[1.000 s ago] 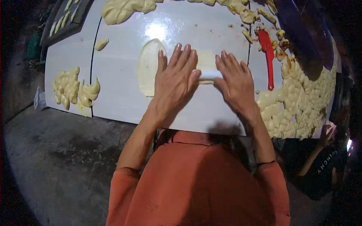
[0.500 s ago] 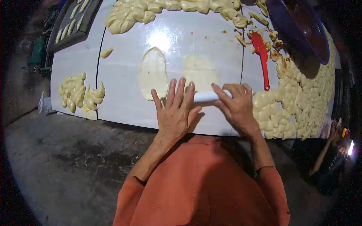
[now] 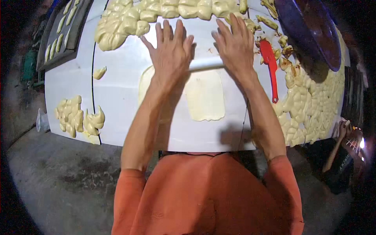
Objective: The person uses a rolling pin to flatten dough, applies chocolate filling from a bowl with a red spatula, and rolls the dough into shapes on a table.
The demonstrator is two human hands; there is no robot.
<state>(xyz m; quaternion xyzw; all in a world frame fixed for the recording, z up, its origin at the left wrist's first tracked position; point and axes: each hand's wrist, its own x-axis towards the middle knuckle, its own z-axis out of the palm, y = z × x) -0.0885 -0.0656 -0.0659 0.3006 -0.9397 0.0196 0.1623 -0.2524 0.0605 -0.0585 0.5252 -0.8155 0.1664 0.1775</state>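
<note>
Here's the broad white table [image 3: 117, 109], a crowd of pale dough pieces [image 3: 313, 102] packed along its right side and a deep purple basin [image 3: 313, 35] looming above them! Out over the middle go both hands, left hand [image 3: 170, 55] and right hand [image 3: 237, 49], open, palms down, fingers spread, with a flattened dough sheet [image 3: 205, 96] lying between the forearms. A red scraper [image 3: 269, 58] rests to the right, and the white rolling pin [image 3: 206, 64] sits at the sheet's far edge, its ends under the hands!
</note>
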